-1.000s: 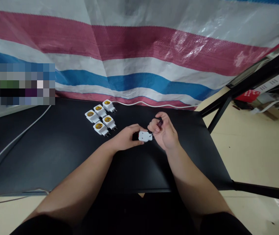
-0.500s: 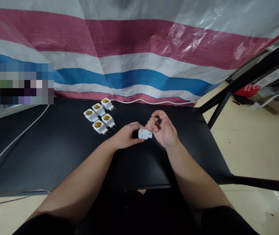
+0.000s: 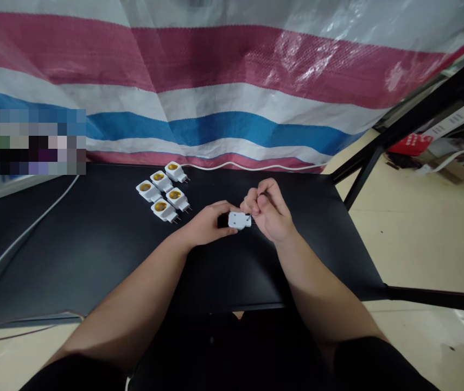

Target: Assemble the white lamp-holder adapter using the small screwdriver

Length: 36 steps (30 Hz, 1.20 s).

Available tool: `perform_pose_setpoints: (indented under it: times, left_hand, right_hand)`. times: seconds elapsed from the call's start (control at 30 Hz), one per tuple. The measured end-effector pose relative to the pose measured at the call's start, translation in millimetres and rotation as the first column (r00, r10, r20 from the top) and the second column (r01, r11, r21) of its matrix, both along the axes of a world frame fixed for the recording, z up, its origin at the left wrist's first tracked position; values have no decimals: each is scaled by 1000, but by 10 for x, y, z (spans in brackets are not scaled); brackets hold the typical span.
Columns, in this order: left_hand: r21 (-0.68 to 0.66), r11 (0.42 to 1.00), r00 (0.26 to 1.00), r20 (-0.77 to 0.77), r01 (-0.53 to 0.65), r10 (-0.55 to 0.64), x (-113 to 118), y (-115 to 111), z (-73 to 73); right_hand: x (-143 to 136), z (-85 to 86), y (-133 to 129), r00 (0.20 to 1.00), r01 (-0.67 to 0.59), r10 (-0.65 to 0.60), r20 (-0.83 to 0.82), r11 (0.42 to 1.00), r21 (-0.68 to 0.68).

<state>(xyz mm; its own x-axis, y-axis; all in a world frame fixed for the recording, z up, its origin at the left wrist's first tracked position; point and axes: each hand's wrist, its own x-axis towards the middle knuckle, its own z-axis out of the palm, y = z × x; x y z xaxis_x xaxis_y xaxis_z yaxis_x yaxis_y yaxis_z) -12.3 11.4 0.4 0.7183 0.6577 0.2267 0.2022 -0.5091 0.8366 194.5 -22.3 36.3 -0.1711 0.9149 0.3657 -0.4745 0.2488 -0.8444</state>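
Note:
My left hand [image 3: 207,225] grips a white plug-in lamp socket [image 3: 239,220] between thumb and fingers, over the black table. Its flat back, with small dark screw holes, faces up, and its prongs point right. My right hand [image 3: 273,214] is closed around a small screwdriver [image 3: 249,217]. Only the thin shaft and a bit of the dark handle show. The screwdriver's tip meets the socket's narrow plug end; whether it sits in a screw there is too small to tell. Left of my hands, several like sockets [image 3: 160,208] lie with their gold-coloured openings up.
The black table [image 3: 105,266] has a white cable [image 3: 232,164] along its back edge and another cable [image 3: 28,233] at left. A striped plastic sheet [image 3: 215,60] hangs behind. A black metal frame [image 3: 364,174] stands at right. A blurred-out area covers the far left.
My right thumb and fingers have shifted around the screwdriver handle, so less of it shows now. My left hand keeps the socket in nearly the same place. The view has moved slightly.

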Motion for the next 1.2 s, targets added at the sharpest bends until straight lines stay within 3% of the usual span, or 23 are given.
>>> perform_pose_setpoints:
  times: [0.1, 0.2, 0.4, 0.53, 0.77, 0.97, 1.2]
  left_hand:
    - [4, 1000, 1000, 10, -8, 8, 2, 1, -15]
    - [15, 1000, 1000, 15, -7, 7, 4, 0, -20]
    - [-8, 1000, 1000, 13, -7, 7, -2, -2, -8]
    - [9, 1000, 1000, 23, -8, 8, -4, -2, -14]
    - [12, 1000, 1000, 6, -9, 9, -1, -4, -4]
    - [0, 1000, 1000, 13, -18, 18, -11, -9, -11]
    - [13, 999, 1000, 2, -30, 30, -14, -8, -17]
  right_hand:
    - [7, 12, 11, 997, 72, -71, 42, 997, -15]
    - [5, 17, -5, 995, 60, -56, 86, 997, -46]
    - [-58, 2, -25, 995, 85, -85, -53, 996, -9]
    - [-30, 47, -2, 991, 137, -137, 2, 991, -14]
    - [-4, 133, -33, 997, 74, -75, -9, 991, -109]
    - [51, 169, 10, 982, 180, -186, -38, 976, -118]
    - [188, 96, 120, 954, 263, -280, -110, 953, -152]
